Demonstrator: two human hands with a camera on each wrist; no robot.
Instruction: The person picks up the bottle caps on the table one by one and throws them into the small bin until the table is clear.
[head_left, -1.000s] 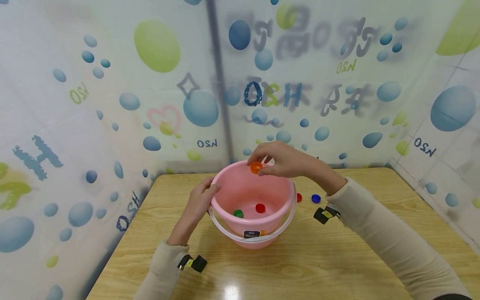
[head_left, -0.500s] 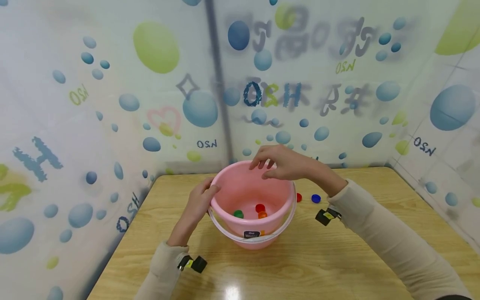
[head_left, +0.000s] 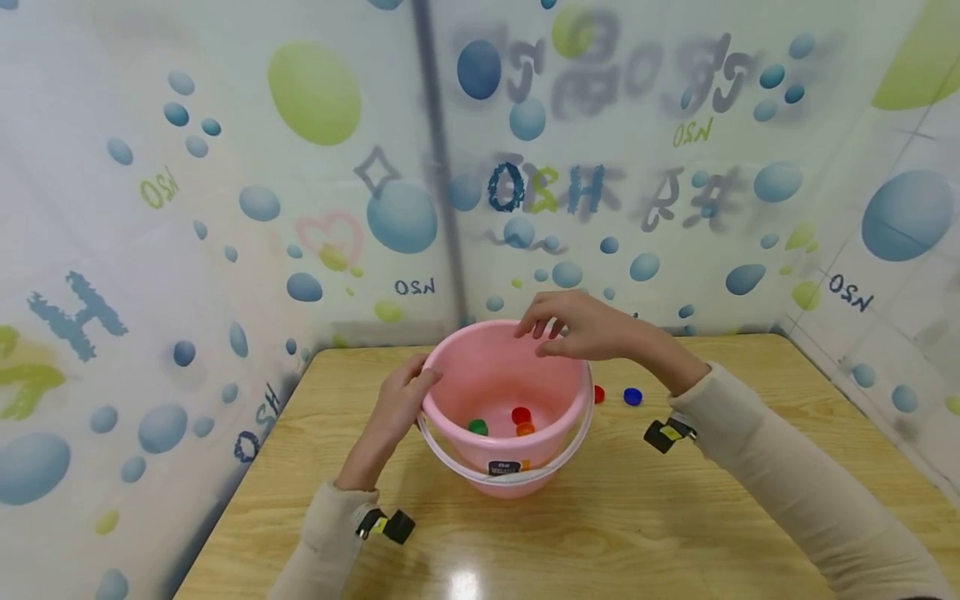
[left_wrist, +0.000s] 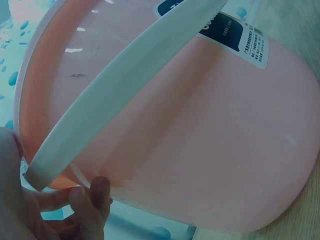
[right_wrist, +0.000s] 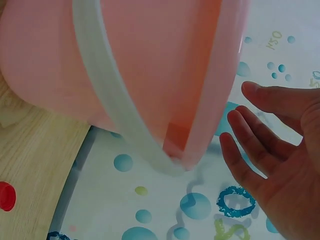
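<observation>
A pink bucket [head_left: 468, 367] with a white handle [head_left: 517, 477] stands on the table. My left hand [head_left: 399, 396] grips its left rim, thumb over the edge and fingers curled beneath, as the left wrist view shows. Over the far right part of the rim hovers my right hand [head_left: 581, 325], its fingers loosely bent and nothing between them. Inside on the bottom lie a green bottle cap [head_left: 477, 427], a red cap [head_left: 521, 415] and an orange cap [head_left: 524, 429], the orange one partly hidden by the near rim.
To the right of the bucket, a red cap [head_left: 599, 394] and a blue cap [head_left: 632, 397] lie on the wooden table [head_left: 637, 517]. A patterned curtain [head_left: 660, 208] rises behind the table's far edge.
My right hand let go of the orange cap, which dropped into the bucket beside the red one. The hand then shifted a little to the right. My left hand stayed on the rim.
</observation>
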